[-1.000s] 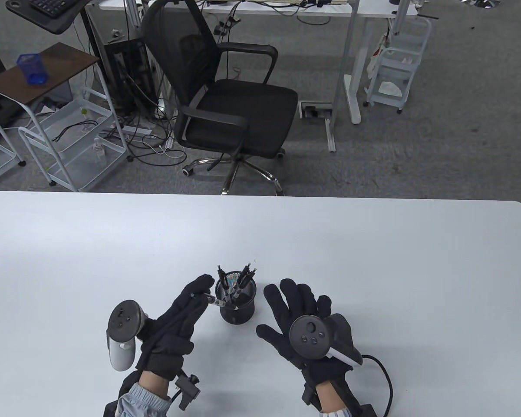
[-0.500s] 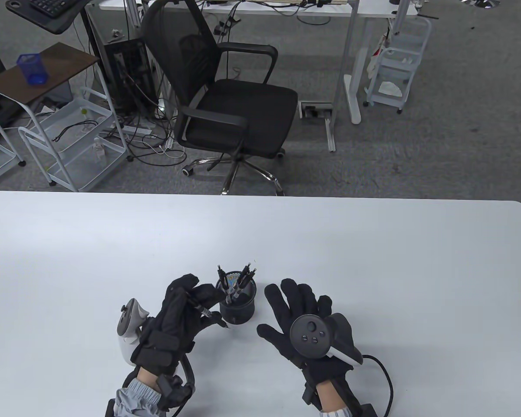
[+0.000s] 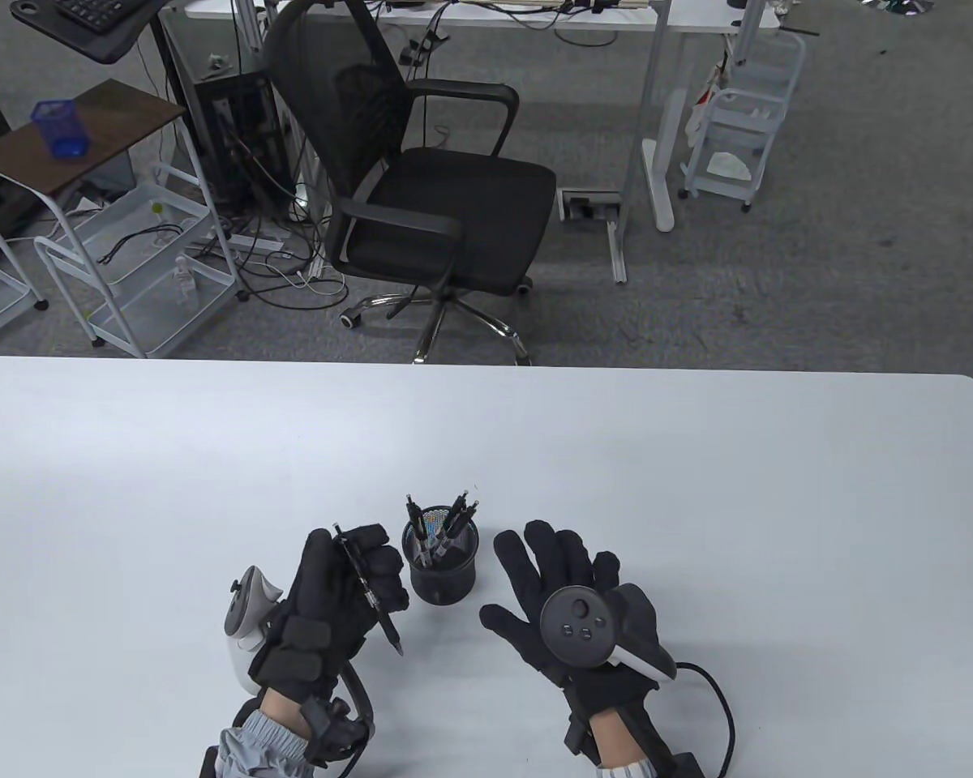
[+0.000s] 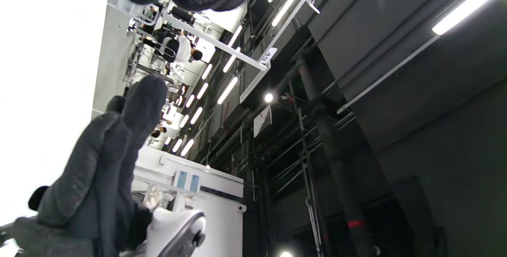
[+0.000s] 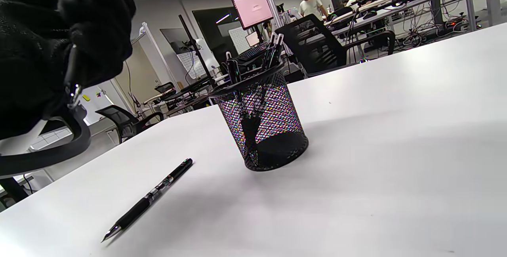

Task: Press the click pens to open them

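Observation:
A black mesh pen holder stands on the white table with several black click pens in it. My left hand is just left of it and grips one black pen. The button end lies by the thumb and the tip points toward me, just above the table. My right hand rests flat and open on the table right of the holder, holding nothing. In the right wrist view a black pen appears to lie on the table left of the holder, with no fingers on it.
A black office chair stands beyond the table's far edge. White wire carts and desks are further back. A cable runs from my right wrist across the near table edge.
My left hand drew a pen away from the holder, pulled back toward me and turned the pen so that its tip points down at me. My right hand stayed still.

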`<state>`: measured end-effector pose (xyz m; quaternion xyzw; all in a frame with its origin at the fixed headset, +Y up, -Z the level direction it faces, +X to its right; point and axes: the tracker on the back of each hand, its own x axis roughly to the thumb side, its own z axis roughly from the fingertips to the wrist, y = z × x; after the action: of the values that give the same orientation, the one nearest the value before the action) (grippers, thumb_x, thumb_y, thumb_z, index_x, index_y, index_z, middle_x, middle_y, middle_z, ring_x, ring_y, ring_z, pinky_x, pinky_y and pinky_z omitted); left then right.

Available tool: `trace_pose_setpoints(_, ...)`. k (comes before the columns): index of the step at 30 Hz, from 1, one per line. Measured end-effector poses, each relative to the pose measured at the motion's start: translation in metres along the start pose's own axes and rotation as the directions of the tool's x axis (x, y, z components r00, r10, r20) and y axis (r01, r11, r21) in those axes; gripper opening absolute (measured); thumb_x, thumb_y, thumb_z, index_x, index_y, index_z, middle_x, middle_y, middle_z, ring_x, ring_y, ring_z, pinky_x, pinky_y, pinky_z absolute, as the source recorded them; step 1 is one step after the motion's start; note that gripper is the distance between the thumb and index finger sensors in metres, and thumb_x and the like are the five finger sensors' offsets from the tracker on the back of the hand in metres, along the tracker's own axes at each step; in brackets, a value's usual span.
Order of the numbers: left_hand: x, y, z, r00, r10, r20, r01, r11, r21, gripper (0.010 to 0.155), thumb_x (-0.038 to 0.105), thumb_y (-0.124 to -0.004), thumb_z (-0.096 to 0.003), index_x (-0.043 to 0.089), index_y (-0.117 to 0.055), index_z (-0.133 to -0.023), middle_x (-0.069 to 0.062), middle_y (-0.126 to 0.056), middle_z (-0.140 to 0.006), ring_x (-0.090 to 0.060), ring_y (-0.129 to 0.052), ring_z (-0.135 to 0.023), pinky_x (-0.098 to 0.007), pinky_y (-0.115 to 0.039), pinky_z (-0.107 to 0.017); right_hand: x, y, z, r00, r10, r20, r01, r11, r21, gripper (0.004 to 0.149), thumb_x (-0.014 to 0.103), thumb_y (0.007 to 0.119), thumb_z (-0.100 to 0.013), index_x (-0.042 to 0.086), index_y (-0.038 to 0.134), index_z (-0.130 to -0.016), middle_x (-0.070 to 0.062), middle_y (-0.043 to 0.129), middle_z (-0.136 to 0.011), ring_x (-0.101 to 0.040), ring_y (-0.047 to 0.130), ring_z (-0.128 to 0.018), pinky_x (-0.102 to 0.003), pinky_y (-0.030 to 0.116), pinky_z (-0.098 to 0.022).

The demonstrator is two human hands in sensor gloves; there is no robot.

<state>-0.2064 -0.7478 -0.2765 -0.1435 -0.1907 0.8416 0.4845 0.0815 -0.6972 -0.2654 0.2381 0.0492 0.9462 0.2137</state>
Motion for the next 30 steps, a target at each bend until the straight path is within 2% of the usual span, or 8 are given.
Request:
trace_pose_setpoints(5,0.0004,-0.0005,0.0029,0.998,-0.046,-0.031,0.048,0.997,0.063,0.067,0.068,-0.026,-0.0712,0.020,-0.062,-0.102,0.004,-0.084,-0.076,-0.009,-0.086,-0.056,-0.034,-0.083,-0.054,0.0000,0.0000,-0.0001,1.000,0.001,-0.002,-0.001,1.000,0.001,0.076,0.053,0.053,-0.066,0.016,0.019,-0.123,-0.030,0.008,-0.125,-0.064,0.014,-0.107,-0.084,0.007,-0.063)
trace_pose_setpoints(9,0.0010,-0.0012,0.0031,0.999,-0.030,-0.034,0.032,0.998,0.053,0.068,0.069,-0.028,-0.0713,0.021,-0.070,-0.095,0.006,-0.087,-0.065,-0.007,-0.087,-0.047,-0.032,-0.085,-0.047,0.0002,0.0003,-0.0004,1.000,0.003,-0.003,-0.003,1.000,0.003,0.076,0.053,0.052,-0.066,0.016,0.019,-0.123,-0.030,0.008,-0.125,-0.064,0.014,-0.107,-0.084,0.007,-0.063)
trace_pose_setpoints(30,-0.0047,-0.0031,0.0009,0.999,-0.013,-0.033,0.014,1.000,0.021,0.065,0.064,-0.030,-0.0683,0.020,-0.072,-0.090,0.007,-0.088,-0.059,-0.006,-0.087,-0.042,-0.031,-0.085,-0.043,0.0014,0.0013,-0.0012,1.000,0.006,-0.003,-0.006,1.000,0.011,0.076,0.053,0.053,-0.066,0.016,0.019,-0.123,-0.030,0.008,-0.125,-0.064,0.014,-0.107,-0.084,0.007,-0.062)
